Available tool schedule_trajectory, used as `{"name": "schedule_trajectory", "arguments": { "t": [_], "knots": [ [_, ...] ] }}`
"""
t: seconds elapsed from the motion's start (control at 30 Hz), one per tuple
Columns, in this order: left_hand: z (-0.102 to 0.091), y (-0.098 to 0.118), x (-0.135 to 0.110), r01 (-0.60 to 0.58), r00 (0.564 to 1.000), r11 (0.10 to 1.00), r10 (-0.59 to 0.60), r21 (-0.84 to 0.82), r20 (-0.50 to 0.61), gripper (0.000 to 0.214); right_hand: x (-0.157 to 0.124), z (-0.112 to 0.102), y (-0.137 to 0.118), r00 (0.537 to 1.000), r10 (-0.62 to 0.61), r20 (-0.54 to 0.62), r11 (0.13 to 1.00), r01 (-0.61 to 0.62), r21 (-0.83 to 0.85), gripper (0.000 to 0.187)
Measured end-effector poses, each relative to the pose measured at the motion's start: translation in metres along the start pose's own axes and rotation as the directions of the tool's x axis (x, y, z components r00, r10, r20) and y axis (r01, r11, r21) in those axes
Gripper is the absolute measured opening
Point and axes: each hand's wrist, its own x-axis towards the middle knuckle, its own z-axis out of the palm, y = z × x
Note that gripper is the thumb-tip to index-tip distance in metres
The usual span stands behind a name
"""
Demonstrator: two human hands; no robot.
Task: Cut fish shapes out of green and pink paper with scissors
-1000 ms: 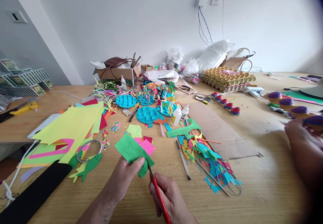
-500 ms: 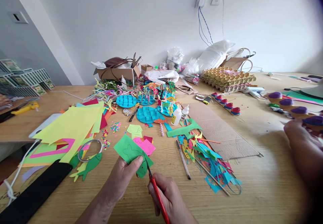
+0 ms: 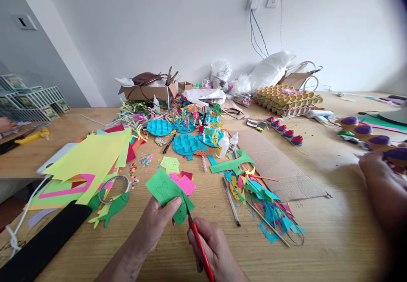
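Head view: scissors [image 3: 196, 233] at the green paper [image 3: 162, 188], lower centre of the frame.
Left hand [image 3: 155, 227] pinches the green paper, shifted slightly right since a moment ago; right hand [image 3: 219, 248] is closed around the scissors, blades at the paper's lower edge, so the cut seems barely advanced.

craft workroom | wooden table [image 3: 333, 231] | coloured paper [image 3: 92, 157] | egg trays [image 3: 286, 97]

Matt green paper [image 3: 165, 190]; glossy red scissors [image 3: 199, 244] (plastic), grained wood table [image 3: 318, 239]
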Motion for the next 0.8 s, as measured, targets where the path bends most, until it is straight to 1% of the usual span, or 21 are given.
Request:
{"name": "schedule_trajectory", "arguments": {
  "t": [0.17,0.23,0.33,0.43,0.5,0.67,0.8],
  "knots": [
    [-0.002,0.003,0.000,0.000,1.000,1.000,0.000,-0.011,0.027,0.020,0.001,0.000,-0.001,1.000,0.005,0.001,1.000,-0.005,-0.001,0.040],
    [-0.004,0.005,0.000,0.034,0.999,0.999,-0.033,-0.035,0.037,0.023,0.002,0.000,-0.001,1.000,0.007,0.013,1.000,-0.007,0.004,0.041],
    [-0.003,0.007,0.000,0.109,0.994,0.992,-0.110,-0.056,-0.009,0.024,0.002,0.000,0.000,0.999,0.021,0.037,0.999,-0.022,0.038,0.040],
    [0.003,0.008,-0.001,0.144,0.985,0.987,-0.150,-0.066,-0.082,0.025,0.003,0.003,-0.001,0.997,0.052,0.048,0.990,-0.058,0.131,0.041],
    [0.008,0.009,-0.002,0.152,0.983,0.986,-0.158,-0.067,-0.094,0.027,0.004,0.005,-0.003,0.996,0.079,0.041,0.973,-0.086,0.216,0.044],
    [0.014,0.002,-0.003,0.123,0.989,0.989,-0.129,-0.082,-0.068,0.027,0.006,0.012,-0.007,0.996,0.090,0.008,0.911,-0.085,0.404,0.050],
    [0.014,-0.004,-0.003,0.121,0.990,0.989,-0.126,-0.079,-0.061,0.025,0.005,0.017,-0.001,0.998,0.064,0.006,0.884,-0.059,0.464,0.047]
  ]
}}
